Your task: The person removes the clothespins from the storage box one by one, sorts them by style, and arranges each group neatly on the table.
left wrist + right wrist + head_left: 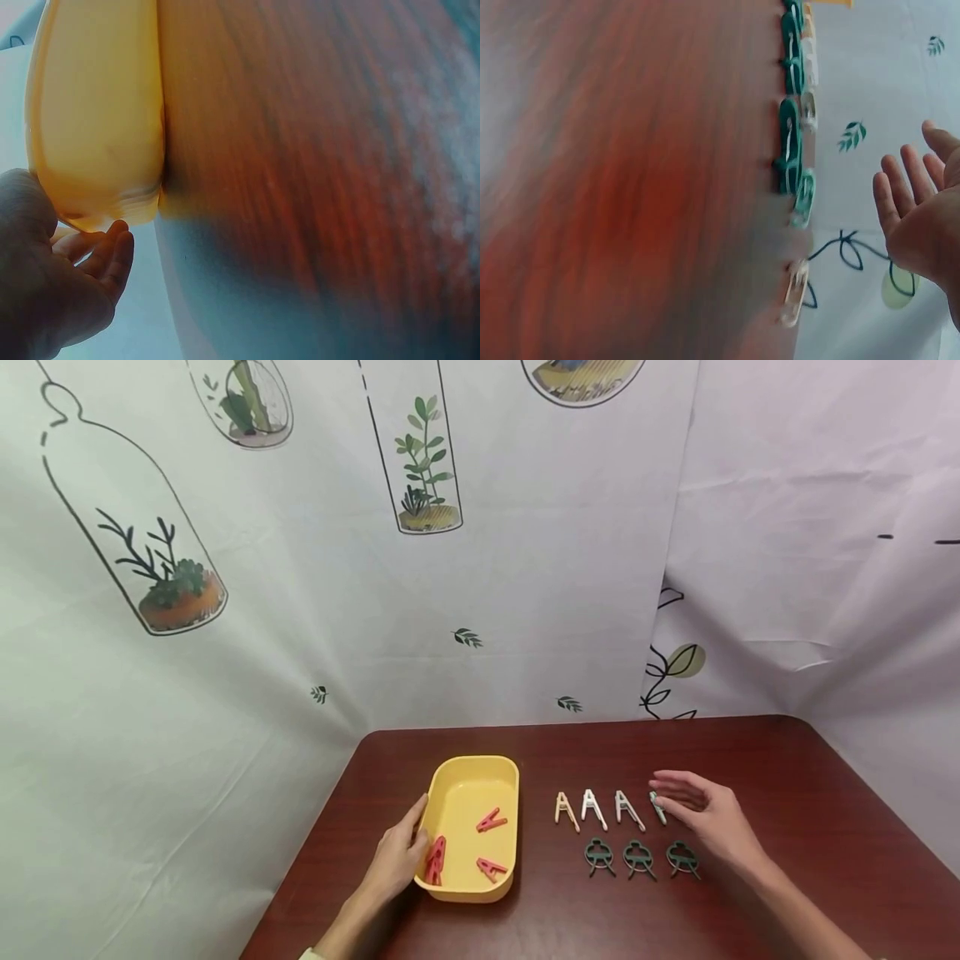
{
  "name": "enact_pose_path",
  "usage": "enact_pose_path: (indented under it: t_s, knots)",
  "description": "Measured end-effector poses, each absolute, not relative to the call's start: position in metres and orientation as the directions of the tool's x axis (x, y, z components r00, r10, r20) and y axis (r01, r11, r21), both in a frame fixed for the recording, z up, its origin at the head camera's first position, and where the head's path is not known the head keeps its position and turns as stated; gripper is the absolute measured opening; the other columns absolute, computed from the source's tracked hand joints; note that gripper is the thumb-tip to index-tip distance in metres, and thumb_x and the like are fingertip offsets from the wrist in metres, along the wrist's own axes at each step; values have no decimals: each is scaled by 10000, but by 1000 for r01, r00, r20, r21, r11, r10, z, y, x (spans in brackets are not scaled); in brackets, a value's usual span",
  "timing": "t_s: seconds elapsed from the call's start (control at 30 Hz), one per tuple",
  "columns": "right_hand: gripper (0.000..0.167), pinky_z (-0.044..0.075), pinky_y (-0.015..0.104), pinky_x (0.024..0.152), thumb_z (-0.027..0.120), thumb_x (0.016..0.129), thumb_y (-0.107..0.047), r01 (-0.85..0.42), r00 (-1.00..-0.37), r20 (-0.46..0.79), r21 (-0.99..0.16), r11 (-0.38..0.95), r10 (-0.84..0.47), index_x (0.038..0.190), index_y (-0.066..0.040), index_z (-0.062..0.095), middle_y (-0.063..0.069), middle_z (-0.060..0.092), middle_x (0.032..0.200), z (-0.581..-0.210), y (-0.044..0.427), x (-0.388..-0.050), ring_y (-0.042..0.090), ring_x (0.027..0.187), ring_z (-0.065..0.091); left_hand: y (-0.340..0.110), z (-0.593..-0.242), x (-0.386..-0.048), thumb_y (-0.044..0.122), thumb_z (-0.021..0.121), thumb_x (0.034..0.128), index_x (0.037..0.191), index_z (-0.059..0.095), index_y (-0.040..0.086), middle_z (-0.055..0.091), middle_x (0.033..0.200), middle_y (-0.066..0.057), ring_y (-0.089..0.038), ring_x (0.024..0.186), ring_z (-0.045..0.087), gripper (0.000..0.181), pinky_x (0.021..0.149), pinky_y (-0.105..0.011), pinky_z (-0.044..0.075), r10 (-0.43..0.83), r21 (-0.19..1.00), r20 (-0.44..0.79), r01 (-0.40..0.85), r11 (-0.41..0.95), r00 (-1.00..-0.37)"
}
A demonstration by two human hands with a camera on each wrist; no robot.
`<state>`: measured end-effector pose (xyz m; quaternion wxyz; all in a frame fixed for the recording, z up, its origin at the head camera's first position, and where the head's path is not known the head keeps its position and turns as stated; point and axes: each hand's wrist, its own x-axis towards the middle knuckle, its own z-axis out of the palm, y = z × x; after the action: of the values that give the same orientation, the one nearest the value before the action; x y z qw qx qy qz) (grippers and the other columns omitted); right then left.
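Observation:
My left hand (393,856) holds the left rim of a yellow plastic tub (468,787); the left wrist view shows its thumb and fingers around the tub's edge. Red clothespins lie inside, one (491,820) toward the middle, another (491,868) near the front, and more (435,860) bunched by the left wall. My right hand (708,822) hovers over the right end of a clothespin row, fingers extended and holding nothing. Beneath its fingertips is a pale green clothespin (657,807), partly covered. A whitish clothespin (795,292) appears in the right wrist view.
Left of the right hand lie an orange-yellow clothespin (566,811), a white one (593,808) and a greyish one (628,810). Nearer the front are three dark green round clips, including the middle one (638,858). Printed cloth hangs behind the dark red table (585,914).

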<state>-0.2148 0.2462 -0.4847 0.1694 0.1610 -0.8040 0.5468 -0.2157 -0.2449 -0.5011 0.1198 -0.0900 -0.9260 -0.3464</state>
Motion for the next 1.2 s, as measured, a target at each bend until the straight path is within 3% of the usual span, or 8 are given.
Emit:
enact_pose_path:
  t_s: [0.3, 0.57, 0.73, 0.9, 1.0, 1.03, 1.13, 1.2]
  knots:
    - [449, 570, 281, 913, 778, 967, -86, -482, -876, 444, -823, 302, -188, 1399, -68, 659, 133, 729, 1305, -481, 206, -228, 133, 1158, 708, -245, -501, -216, -9, 594, 1009, 1581, 497, 39, 662, 1395, -179, -231, 953, 600, 582, 824, -377, 491, 86, 621, 282, 250, 743, -956]
    - [558, 538, 474, 1016, 797, 959, -132, -468, -873, 396, -843, 265, -283, 1480, -68, 606, 170, 641, 1451, -481, 166, -238, 378, 1317, 615, -245, -502, -216, -2, 595, 1016, 1582, 497, 46, 651, 1421, -174, -219, 968, 603, 577, 840, -382, 499, 87, 626, 277, 248, 740, -957]
    - [613, 477, 610, 1042, 795, 963, -140, -471, -862, 369, -836, 282, -347, 1514, -14, 558, 192, 598, 1499, -480, 144, -244, 433, 1376, 551, -245, -501, -216, 2, 590, 1022, 1586, 491, 44, 632, 1453, -176, -217, 987, 602, 574, 852, -383, 499, 88, 631, 268, 243, 736, -959]
    - [639, 540, 430, 990, 810, 955, -176, -455, -861, 350, -854, 254, -368, 1523, -31, 556, 168, 598, 1507, -476, 125, -251, 402, 1356, 576, -245, -500, -216, 4, 588, 1022, 1591, 489, 59, 633, 1451, -174, -218, 983, 600, 580, 850, -382, 497, 86, 628, 266, 240, 740, -960]
    - [640, 556, 293, 774, 822, 947, -195, -448, -861, 340, -860, 245, -380, 1517, -53, 570, 153, 608, 1498, -473, 113, -256, 370, 1205, 642, -245, -501, -216, 6, 588, 1021, 1593, 487, 62, 629, 1456, -174, -218, 986, 599, 584, 850, -379, 494, 86, 626, 267, 240, 742, -960]
    - [638, 542, 277, 798, 829, 941, -205, -443, -864, 333, -859, 256, -378, 1513, -67, 581, 133, 615, 1493, -473, 109, -258, 354, 1225, 640, -245, -501, -216, 6, 588, 1020, 1593, 487, 61, 626, 1460, -175, -221, 987, 598, 584, 849, -380, 493, 86, 626, 268, 241, 741, -960]
    - [637, 549, 342, 762, 841, 931, -207, -431, -868, 315, -863, 266, -385, 1506, -88, 594, 103, 626, 1486, -472, 96, -262, 334, 1211, 630, -246, -502, -217, 5, 587, 1019, 1593, 486, 60, 634, 1447, -174, -224, 979, 599, 586, 842, -375, 489, 86, 625, 267, 241, 742, -960]
    - [636, 530, 454, 948, 840, 931, -191, -430, -863, 313, -867, 252, -396, 1505, -81, 592, 106, 626, 1486, -471, 87, -266, 333, 1361, 561, -246, -502, -217, 2, 586, 1018, 1594, 484, 59, 638, 1439, -173, -227, 974, 598, 587, 840, -378, 487, 86, 624, 270, 242, 743, -959]
